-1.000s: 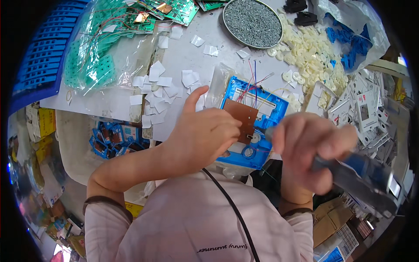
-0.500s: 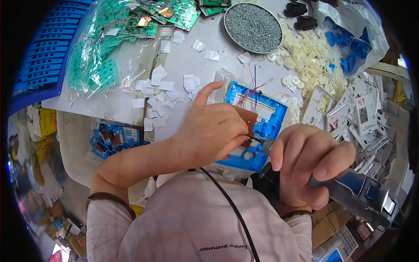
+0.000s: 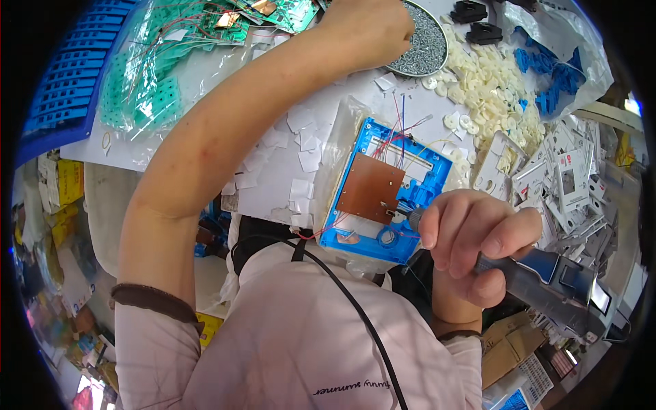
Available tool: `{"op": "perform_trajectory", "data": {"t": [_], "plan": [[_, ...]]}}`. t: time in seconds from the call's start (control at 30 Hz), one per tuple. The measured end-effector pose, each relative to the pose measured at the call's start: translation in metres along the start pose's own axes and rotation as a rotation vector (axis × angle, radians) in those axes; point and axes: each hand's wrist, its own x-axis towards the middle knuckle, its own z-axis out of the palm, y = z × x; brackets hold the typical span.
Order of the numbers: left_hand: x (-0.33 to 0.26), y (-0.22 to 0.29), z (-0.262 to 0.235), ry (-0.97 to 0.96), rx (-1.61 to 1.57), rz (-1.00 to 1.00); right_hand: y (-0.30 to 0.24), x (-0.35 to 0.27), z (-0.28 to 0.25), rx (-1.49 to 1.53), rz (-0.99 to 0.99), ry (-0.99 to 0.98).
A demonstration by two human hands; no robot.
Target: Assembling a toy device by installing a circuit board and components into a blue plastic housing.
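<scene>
My left hand (image 3: 372, 34) reaches over the round dish of small screws (image 3: 427, 44) at the top. Its fingers are curled closed, and what they hold, if anything, is hidden. My right hand (image 3: 478, 242) grips a dark electric screwdriver (image 3: 564, 294), its bit pointing left at the lower right part of a brown circuit board (image 3: 365, 184). I cannot tell whether the bit touches the board. The board lies in a blue plastic housing (image 3: 430, 174), tilted on the table. Thin red, blue and yellow wires (image 3: 402, 126) rise from the housing's upper side.
Cream plastic discs (image 3: 488, 82) are heaped right of the dish, with white panels (image 3: 570, 181) piled farther right. White paper pieces (image 3: 301, 191) lie left of the housing. Green circuit boards (image 3: 232, 31) and a blue crate (image 3: 72, 75) stand at the far left.
My left hand has left the circuit board and moved up to the dish of screws, uncovering the board. My right hand and the screwdriver have shifted only slightly.
</scene>
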Motion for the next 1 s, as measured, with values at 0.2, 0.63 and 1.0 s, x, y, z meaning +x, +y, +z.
{"op": "perform_trajectory", "data": {"t": [0.2, 0.63, 1.0], "plan": [[0.013, -0.007, 0.016, -0.047, 0.073, -0.037, 0.013, -0.006, 0.012, 0.004, 0.028, -0.010], [-0.105, 0.025, -0.056, -0.109, -0.869, -0.099, 0.030, -0.012, 0.023, -0.150, -0.003, -0.074], [-0.192, 0.062, -0.030, 0.020, -0.661, 0.020, 0.019, 0.009, 0.023, -0.058, -0.077, -0.181]]}}
